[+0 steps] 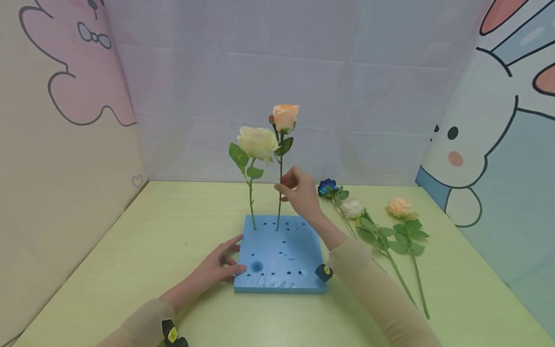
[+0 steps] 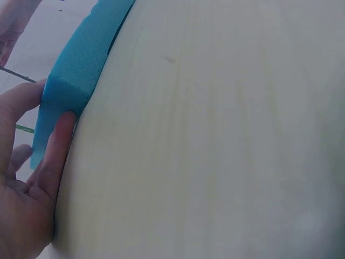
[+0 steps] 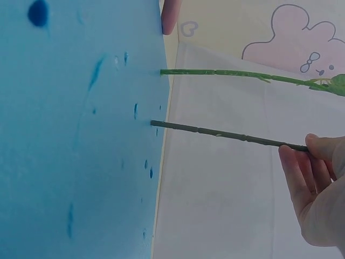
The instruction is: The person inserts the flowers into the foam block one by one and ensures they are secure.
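Observation:
My right hand [image 1: 299, 193] pinches the dark stem of a peach rose [image 1: 285, 118] between thumb and fingers. The stem's lower end [image 3: 161, 124] meets a hole near the back of a blue foam board [image 1: 299, 250]; how deep it sits is hidden. Just left of it a cream-white rose [image 1: 257, 142] stands upright, its green stem [image 3: 215, 72] in another hole. At the board's left edge my left hand [image 1: 217, 264] grips the foam, thumb over the top and fingers along the side. The left wrist view shows that hand [image 2: 27, 210] against the board's side [image 2: 81, 70].
Right of the board lie a blue rose [image 1: 327, 187], a white rose [image 1: 352, 208] and another peach rose [image 1: 400, 206], their leafy stems pointing toward the front. Several small holes and one larger hole [image 1: 257, 266] dot the board. A pale curtain [image 1: 282, 72] hangs behind the yellow-green table [image 1: 182, 212].

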`<state>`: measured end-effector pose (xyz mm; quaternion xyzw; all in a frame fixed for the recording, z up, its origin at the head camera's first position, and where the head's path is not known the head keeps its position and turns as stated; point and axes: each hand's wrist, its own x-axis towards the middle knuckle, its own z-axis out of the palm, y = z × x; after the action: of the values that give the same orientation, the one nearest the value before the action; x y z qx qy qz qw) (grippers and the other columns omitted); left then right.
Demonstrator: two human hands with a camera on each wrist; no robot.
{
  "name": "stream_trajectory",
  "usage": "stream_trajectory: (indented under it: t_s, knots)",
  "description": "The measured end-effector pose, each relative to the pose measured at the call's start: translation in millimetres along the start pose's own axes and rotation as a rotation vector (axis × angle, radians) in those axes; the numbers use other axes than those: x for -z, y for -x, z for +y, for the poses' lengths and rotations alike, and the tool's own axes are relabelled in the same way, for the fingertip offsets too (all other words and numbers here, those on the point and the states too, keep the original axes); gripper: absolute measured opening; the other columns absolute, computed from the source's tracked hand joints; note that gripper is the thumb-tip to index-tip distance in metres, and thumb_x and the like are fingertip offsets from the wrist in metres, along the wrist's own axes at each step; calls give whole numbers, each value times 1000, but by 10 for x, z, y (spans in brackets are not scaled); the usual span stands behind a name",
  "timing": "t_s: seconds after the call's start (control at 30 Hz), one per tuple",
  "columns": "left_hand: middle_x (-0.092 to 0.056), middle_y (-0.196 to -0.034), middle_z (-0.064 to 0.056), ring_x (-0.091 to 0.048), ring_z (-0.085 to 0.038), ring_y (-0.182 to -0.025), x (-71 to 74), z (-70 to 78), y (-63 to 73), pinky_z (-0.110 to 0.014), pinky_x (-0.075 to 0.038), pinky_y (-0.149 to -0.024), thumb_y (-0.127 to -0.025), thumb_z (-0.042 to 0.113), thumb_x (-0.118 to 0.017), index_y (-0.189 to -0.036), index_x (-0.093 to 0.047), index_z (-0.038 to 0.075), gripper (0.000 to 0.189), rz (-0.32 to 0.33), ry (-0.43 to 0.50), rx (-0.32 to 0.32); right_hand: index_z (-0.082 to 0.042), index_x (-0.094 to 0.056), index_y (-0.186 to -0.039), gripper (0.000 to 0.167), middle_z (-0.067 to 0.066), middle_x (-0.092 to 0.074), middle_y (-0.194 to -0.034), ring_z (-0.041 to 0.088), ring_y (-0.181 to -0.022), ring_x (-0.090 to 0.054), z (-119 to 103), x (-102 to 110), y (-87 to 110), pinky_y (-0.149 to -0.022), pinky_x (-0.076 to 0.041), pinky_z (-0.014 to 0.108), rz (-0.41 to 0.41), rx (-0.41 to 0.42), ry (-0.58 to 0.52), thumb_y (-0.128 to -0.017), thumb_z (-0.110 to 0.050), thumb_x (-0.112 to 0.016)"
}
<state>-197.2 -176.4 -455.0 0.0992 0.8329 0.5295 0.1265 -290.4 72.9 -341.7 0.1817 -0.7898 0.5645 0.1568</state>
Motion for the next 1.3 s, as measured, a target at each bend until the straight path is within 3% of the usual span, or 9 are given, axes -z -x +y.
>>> stream_trajectory:
  t_s: [0.37,0.63,0.9,1.1,1.3]
  knots:
    - [-44,-148,-17,-62,-17,-95,-6,8,6,-29,-60,-71,-85,30,-78,-155,-31,26,85,2,-8,-1,-2,-58,-94,15,16,-65,-89,34,-81,-68,9,-27,5,-62,-62,37,2,15,22,-89,-4,-71]
    - [-45,-148,-17,-62,-17,-94,-5,10,12,-28,-60,-70,-85,31,-78,-155,-30,26,85,1,-16,-7,-1,-58,-95,14,19,-66,-92,35,-81,-67,-20,-33,32,-67,-62,44,-17,5,17,-89,-4,-71]
    - [-44,-148,-17,-62,-17,-95,-2,1,12,-28,-59,-71,-85,31,-78,-156,-30,26,85,-4,-10,-8,0,-58,-94,14,19,-66,-91,34,-80,-68,11,-48,64,-65,-62,38,-31,3,25,-89,-4,-71]
    - [-45,-148,-16,-61,-16,-94,-7,6,11,-28,-59,-71,-84,32,-79,-155,-31,26,86,5,-10,2,-1,-58,-94,14,18,-66,-91,31,-79,-67,22,-54,92,-66,-62,42,-23,-20,28,-89,-4,-70]
    - [-43,-150,-19,-62,-18,-94,0,-3,13,-29,-60,-71,-85,30,-77,-156,-29,24,85,-14,8,-19,-3,-57,-94,13,17,-65,-90,37,-83,-67,72,-74,119,-66,-62,41,-55,-35,43,-91,-6,-69]
